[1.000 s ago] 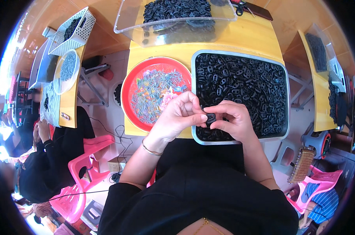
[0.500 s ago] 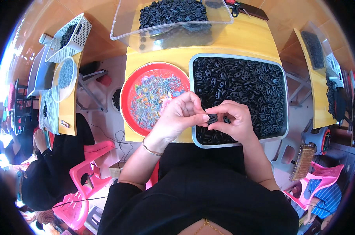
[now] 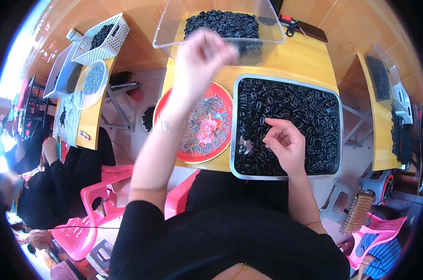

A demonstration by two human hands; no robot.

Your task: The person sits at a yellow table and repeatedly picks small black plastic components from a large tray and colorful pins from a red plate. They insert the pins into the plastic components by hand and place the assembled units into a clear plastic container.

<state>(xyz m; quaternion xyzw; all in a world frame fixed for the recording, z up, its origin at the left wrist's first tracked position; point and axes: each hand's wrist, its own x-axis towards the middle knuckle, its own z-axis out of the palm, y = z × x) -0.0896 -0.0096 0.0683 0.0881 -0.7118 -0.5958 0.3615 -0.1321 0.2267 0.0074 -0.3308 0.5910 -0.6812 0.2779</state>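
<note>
My left hand point(image 3: 206, 52), smeared by motion, is raised over the near edge of a clear plastic bin point(image 3: 174, 44). Its finger pose and anything held cannot be made out. The bin has many small black oval buckle-like pieces point(image 3: 223, 24) in it. My right hand point(image 3: 286, 143) hovers above a metal-rimmed tray point(image 3: 341, 135) full of similar black two-hole pieces point(image 3: 291, 98). Its fingers are curled, with a gap between thumb and forefinger, and nothing shows in them. Left of the tray, a red round dish point(image 3: 228, 105) with a flower print has many small silvery slivers point(image 3: 213, 114) in it.
All this stands on a yellow table point(image 3: 309, 56). A pair of red-handled pliers point(image 3: 290, 25) lies at its back right. On a side table at left are a white perforated basket point(image 3: 113, 44) and a round clear tub point(image 3: 91, 86). Another person point(image 3: 57, 186) sits at left beside pink chairs.
My hands have parted from a black piece they were pinching together. My left hand has swung up and away to the bin, while my right has stayed over the tray, its fingers loosened.
</note>
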